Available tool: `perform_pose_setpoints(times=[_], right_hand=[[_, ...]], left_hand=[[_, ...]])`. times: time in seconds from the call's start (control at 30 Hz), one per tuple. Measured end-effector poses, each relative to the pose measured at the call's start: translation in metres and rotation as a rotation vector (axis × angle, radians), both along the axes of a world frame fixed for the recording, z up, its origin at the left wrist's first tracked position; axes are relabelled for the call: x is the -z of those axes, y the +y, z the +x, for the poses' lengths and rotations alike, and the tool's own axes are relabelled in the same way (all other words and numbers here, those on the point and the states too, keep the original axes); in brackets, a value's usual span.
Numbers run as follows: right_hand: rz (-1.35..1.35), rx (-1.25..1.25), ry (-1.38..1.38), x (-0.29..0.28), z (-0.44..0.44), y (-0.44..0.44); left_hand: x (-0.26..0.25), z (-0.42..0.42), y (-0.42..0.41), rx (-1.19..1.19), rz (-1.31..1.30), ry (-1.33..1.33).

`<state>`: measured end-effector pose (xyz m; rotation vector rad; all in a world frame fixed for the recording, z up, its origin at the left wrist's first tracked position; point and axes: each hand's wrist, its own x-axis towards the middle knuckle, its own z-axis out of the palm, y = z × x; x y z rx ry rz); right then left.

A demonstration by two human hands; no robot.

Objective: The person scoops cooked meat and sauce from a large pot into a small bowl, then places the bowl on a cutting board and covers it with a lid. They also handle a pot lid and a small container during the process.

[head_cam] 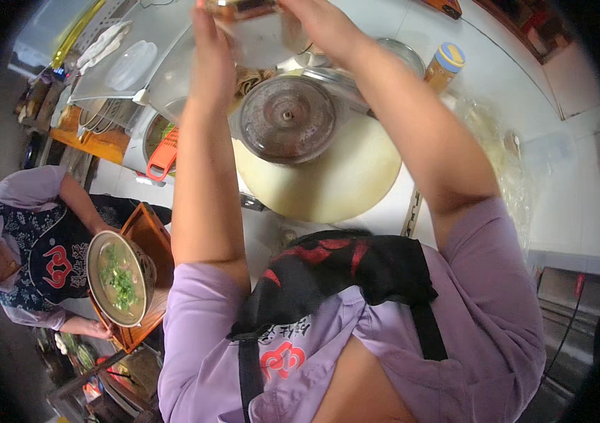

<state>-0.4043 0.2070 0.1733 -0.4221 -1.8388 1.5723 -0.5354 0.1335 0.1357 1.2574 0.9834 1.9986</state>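
Observation:
At the top edge, my left hand (pixel 211 55) and my right hand (pixel 326 29) are raised with a clear container (pixel 257 39) between them, one hand against each side. Its top has a reddish-brown band and is partly cut off by the picture's edge; motion blurs it. Below my hands a round lid with a small knob (pixel 289 119) lies over a round, pale cutting board (pixel 326 190). A brown cloth (pixel 252 79) is bunched behind the lid. The fingertips are partly out of the picture.
At the left, a co-worker holds a wooden tray (pixel 141 330) with a bowl of soup topped with chopped greens (pixel 120 280). An orange grater (pixel 164 156) rests by a metal pot. A jar with a blue and yellow lid (pixel 445 66) and clear plastic bags (pixel 511 174) are at the right.

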Motion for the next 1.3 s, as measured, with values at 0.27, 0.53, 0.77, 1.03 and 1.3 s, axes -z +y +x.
perform_pose_setpoints(times=[0.27, 0.53, 0.77, 1.03, 1.3], right_hand=[[-0.029, -0.121, -0.411, 0.099, -0.054, 0.11], [-0.251, -0.148, -0.186, 0.137, -0.058, 0.139], [-0.087, -0.252, -0.438, 0.164, -0.048, 0.119], [-0.141, -0.107, -0.711, 0.084, 0.096, 0.019], [-0.161, 0.029, -0.564, 0.106, 0.191, -0.012]], left_hand=[[0.073, -0.051, 0.072, 0.159, -0.573, -0.092], [0.07, -0.059, 0.095, 0.238, -0.755, -0.09], [0.144, -0.1, 0.082, 0.278, -0.892, -0.101], [0.142, -0.067, -0.052, -0.025, -1.229, 0.297], [0.118, 0.052, -0.098, -0.304, -0.849, 0.058]])
